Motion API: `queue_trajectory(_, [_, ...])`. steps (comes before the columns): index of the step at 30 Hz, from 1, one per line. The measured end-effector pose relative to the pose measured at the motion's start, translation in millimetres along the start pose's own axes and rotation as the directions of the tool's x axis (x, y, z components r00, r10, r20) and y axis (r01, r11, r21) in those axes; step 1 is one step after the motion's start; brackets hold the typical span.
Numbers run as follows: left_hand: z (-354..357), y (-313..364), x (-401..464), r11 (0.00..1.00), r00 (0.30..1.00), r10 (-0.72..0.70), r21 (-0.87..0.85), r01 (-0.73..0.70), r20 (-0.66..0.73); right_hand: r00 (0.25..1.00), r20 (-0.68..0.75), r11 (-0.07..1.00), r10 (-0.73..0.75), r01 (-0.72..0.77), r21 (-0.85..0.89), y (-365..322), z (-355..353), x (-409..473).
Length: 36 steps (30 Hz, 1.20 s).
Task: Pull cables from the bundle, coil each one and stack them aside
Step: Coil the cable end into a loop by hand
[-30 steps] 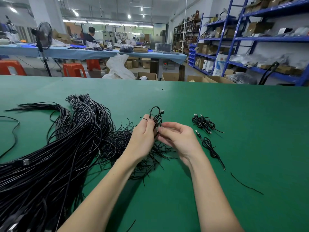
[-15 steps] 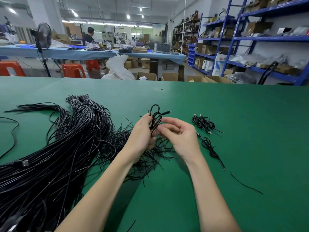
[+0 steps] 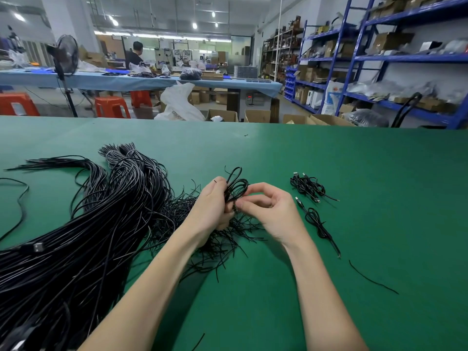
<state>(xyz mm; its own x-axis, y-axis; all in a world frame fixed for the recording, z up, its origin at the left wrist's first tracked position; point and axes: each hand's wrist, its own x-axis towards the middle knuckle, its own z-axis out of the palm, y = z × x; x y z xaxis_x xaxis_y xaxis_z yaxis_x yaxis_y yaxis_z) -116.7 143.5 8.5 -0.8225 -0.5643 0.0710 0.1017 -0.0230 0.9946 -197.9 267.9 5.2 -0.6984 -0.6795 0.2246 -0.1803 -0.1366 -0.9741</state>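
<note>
A thick bundle of long black cables (image 3: pixel 83 229) sprawls across the left of the green table (image 3: pixel 329 158). Both hands meet above its loose ends at the table's middle. My left hand (image 3: pixel 212 203) grips a small coiled black cable (image 3: pixel 236 186) whose loops stick up above the fingers. My right hand (image 3: pixel 268 209) pinches the same coil from the right with thumb and fingertips. To the right lie a small stack of coiled cables (image 3: pixel 307 186) and one more coiled cable (image 3: pixel 317 224) nearer to me.
A heap of thin black tie strands (image 3: pixel 217 239) lies under my hands. A single loose strand (image 3: pixel 372 279) lies at the right, another cable (image 3: pixel 17 198) at the far left edge. Beyond the table stand boxes, stools, a fan and blue shelves.
The coil's loops have shifted and its plug end no longer sticks out to the right. My right hand's fingers have moved closer round the coil's middle. Both hands stay in place.
</note>
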Motion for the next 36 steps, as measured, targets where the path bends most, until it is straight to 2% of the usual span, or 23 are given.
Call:
queue_trajectory(3, [-2, 2, -1, 1.0, 0.999, 0.013, 0.025, -0.014, 0.033, 1.0, -0.019, 1.0, 0.013, -0.013, -0.004, 2, 1, 0])
queue_trajectory(7, [-1, 4, -3, 0.992, 0.999, 0.048, 0.119, -0.049, 0.006, 1.0, -0.011, 1.0, 0.012, -0.013, -0.018, 3, 2, 1])
queue_trajectory(9, [0, 5, -4, 0.965, 0.994, 0.104, 0.242, -0.098, -0.015, 1.0, -0.019, 0.997, -0.013, 0.012, -0.07, 3, 2, 1])
queue_trajectory(12, [2, 6, -3, 0.875, 0.983, 0.186, 0.456, -0.162, -0.008, 0.992, -0.088, 0.957, -0.095, 0.066, -0.284, 3, 4, 0])
queue_trajectory(14, [5, 7, -4, 0.821, 0.976, 0.218, 0.537, -0.194, 0.019, 0.982, -0.122, 0.941, -0.145, 0.098, -0.325, 3, 6, -2])
queue_trajectory(16, [6, 9, -5, 0.763, 0.964, 0.261, 0.602, -0.237, 0.049, 0.981, -0.148, 0.96, -0.127, 0.084, -0.267, 3, 8, -2])
queue_trajectory(18, [8, 9, -7, 0.701, 0.945, 0.314, 0.648, -0.296, 0.092, 0.988, -0.152, 0.992, -0.033, 0.014, -0.125, 0, 8, -1])
queue_trajectory(21, [10, 8, -9, 0.638, 0.927, 0.349, 0.688, -0.344, 0.14, 0.99, -0.057, 0.981, 0.132, -0.122, 0.153, -7, 3, 0])
queue_trajectory(24, [7, 7, -10, 0.564, 0.91, 0.375, 0.737, -0.374, 0.175, 0.978, 0.059, 0.927, 0.198, -0.206, 0.313, -13, -1, -1])
queue_trajectory(26, [6, 7, -10, 0.514, 0.9, 0.388, 0.764, -0.39, 0.198, 0.969, 0.071, 0.905, 0.236, -0.246, 0.346, -14, -1, 0])
queue_trajectory(30, [8, 6, -13, 0.464, 0.895, 0.378, 0.788, -0.405, 0.237, 0.951, 0.054, 0.912, 0.304, -0.307, 0.272, -18, -3, 3])
queue_trajectory(36, [8, 4, -14, 0.437, 0.888, 0.358, 0.789, -0.431, 0.287, 0.895, 0.148, 0.746, 0.421, -0.434, 0.505, -18, -15, 1])
